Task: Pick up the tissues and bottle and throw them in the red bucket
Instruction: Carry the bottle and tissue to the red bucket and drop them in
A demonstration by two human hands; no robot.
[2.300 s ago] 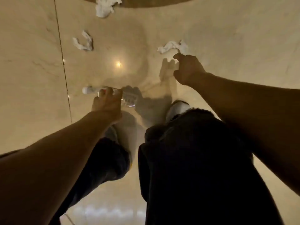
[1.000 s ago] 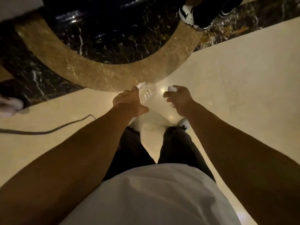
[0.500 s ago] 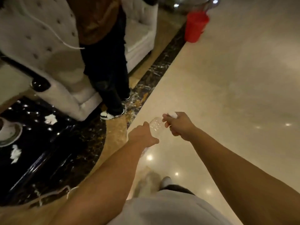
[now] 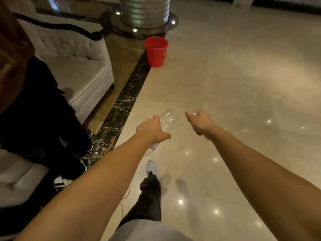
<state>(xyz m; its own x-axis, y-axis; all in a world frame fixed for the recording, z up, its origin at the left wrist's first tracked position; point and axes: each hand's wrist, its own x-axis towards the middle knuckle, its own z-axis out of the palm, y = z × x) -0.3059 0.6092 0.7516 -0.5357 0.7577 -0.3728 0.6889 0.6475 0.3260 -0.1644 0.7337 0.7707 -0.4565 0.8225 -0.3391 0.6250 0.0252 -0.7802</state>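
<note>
My left hand [image 4: 150, 129] is shut around a clear plastic bottle [image 4: 167, 120], whose base points forward and up. To its right, my right hand [image 4: 199, 121] is closed on a white tissue [image 4: 194, 113]; only a small bit of it shows between the fingers. Both hands are held out in front of me above the pale floor. The red bucket [image 4: 156, 51] stands upright on the floor far ahead, slightly left of my hands, at the edge of a dark marble strip.
A white tufted sofa [image 4: 73, 63] runs along the left. Another person in dark clothes [image 4: 40, 115] stands close on my left. A ribbed metal column base [image 4: 144, 11] rises behind the bucket. Pale polished floor [image 4: 243, 84] stretches ahead and right.
I rose from the floor with the bottle and tissue in my hands. The view swung up from the floor, and the red bucket came closer and more central.
</note>
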